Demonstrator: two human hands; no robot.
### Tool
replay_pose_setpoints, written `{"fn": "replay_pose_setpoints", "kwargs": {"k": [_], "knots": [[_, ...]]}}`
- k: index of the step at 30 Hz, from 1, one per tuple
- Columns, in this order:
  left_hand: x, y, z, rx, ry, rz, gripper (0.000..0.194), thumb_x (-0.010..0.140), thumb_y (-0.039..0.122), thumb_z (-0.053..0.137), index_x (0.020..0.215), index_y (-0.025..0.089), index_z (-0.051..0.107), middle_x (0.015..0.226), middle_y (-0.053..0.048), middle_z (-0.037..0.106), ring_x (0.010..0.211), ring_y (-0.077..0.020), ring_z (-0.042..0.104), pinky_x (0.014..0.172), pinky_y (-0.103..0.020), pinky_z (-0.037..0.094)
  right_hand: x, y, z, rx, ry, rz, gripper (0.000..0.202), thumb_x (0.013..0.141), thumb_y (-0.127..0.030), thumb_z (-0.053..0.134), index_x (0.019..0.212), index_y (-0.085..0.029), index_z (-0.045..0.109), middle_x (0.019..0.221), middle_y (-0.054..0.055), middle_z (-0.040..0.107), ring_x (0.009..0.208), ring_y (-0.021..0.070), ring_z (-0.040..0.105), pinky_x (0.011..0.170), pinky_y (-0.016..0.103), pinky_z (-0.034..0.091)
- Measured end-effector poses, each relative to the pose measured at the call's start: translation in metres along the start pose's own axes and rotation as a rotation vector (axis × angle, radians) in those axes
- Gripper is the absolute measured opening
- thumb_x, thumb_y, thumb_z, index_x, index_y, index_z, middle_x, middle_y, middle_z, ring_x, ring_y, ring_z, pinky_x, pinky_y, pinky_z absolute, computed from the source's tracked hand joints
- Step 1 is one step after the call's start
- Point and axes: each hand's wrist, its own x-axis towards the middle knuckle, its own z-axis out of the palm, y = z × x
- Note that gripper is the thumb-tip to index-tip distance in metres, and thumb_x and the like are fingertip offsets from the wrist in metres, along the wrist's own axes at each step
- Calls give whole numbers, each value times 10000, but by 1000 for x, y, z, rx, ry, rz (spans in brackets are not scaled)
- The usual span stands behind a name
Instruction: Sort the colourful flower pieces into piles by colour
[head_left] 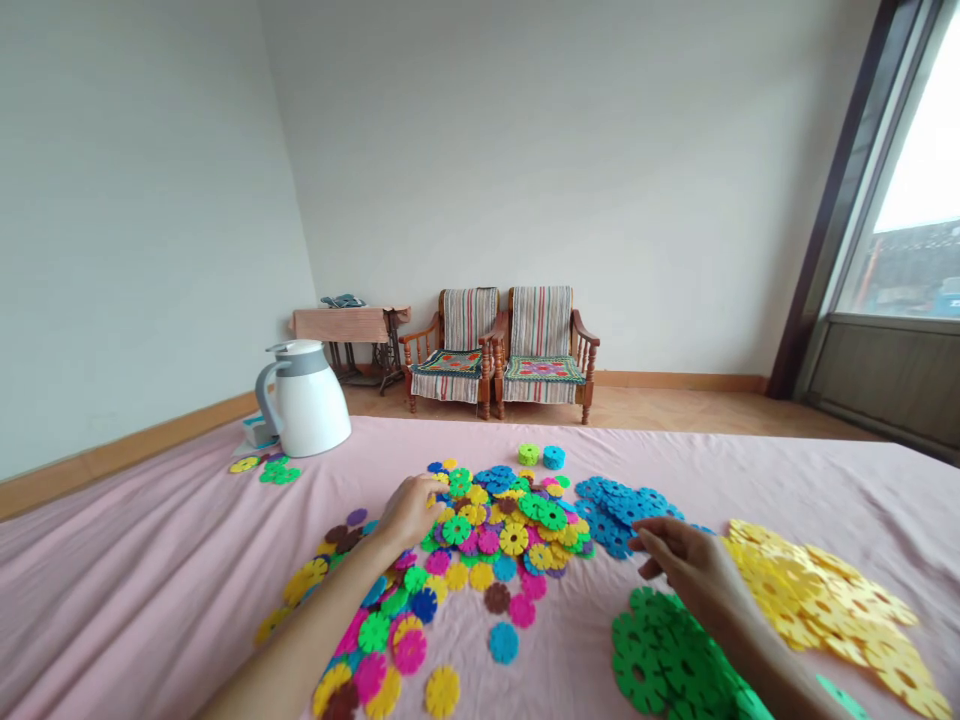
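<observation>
Over the left side of a mixed heap of notched plastic snowflake discs, my left hand has its fingers bent together at the discs. Whatever its fingertips hold, if anything, is hidden. My right hand hovers between a pile of blue discs and a pile of green discs, its thumb apart from loosely curved fingers and nothing visible in them. Right of that hand spread yellow discs. My right forearm covers part of the green pile. Small discs also lie around my left forearm.
A pink cloth covers the table. A white thermos jug stands at the back left, near a few loose discs. Short stacks of lime discs and blue discs stand behind the heap. Two wooden armchairs are beyond.
</observation>
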Motion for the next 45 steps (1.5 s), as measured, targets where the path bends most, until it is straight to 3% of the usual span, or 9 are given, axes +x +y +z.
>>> {"fn": "replay_pose_setpoints", "kwargs": {"k": [8,13,16,20,25,35,39,42,45], "knots": [[-5,13,-8,49,-213,51,270,596,176,646,866,176,665,851,-23,609,770,-167,555,696,-235,440,-7,1,5,-95,-47,-65,355,758,-463,467,897,-152,567,789,70,689,573,158,630,511,256,449],[-8,19,-13,26,-318,59,197,566,200,653,756,160,622,760,6,586,723,-157,530,636,-218,413,-6,4,5,-105,-59,-75,324,768,-442,469,887,-158,570,772,62,691,570,158,630,528,261,462],[-9,22,-13,4,-364,59,181,578,187,627,754,158,604,746,13,581,717,-150,529,646,-217,413,-6,5,6,-101,-64,-82,304,764,-429,479,877,-165,577,763,57,694,564,159,629,530,262,465],[-10,23,-18,-23,-405,63,325,571,184,633,893,172,592,830,3,576,790,-162,529,693,-225,424,-5,7,6,-104,-70,-82,289,753,-422,490,868,-173,584,756,50,696,564,163,634,550,267,475],[-12,22,-24,5,-476,79,354,539,205,662,883,190,577,890,6,554,842,-174,502,731,-234,401,-7,7,9,-120,-87,-79,288,751,-425,474,857,-179,583,734,36,688,564,160,631,553,262,477],[-14,38,-27,-97,-526,75,257,564,223,633,790,175,522,624,72,450,586,-100,421,486,-172,307,-12,0,14,-118,-99,-103,272,752,-421,469,831,-188,585,699,16,678,538,147,621,541,249,472],[-14,50,-32,-112,-416,45,213,559,252,664,723,161,564,582,66,449,559,-95,433,470,-173,299,-14,-2,17,-131,-102,-115,259,769,-423,460,814,-204,590,699,9,679,530,146,622,515,246,466],[-18,66,-24,-307,-362,-34,229,602,287,659,758,151,561,595,53,473,549,-99,470,464,-177,344,-22,-12,23,-101,-112,-129,259,750,-434,490,801,-209,606,679,7,675,529,147,621,506,243,470],[-30,92,-8,-624,-426,-81,294,645,321,651,855,147,540,677,29,517,543,-100,519,474,-203,431,-34,-28,33,-32,-164,-160,288,748,-445,511,832,-195,625,685,14,669,549,138,618,528,232,476]]}}
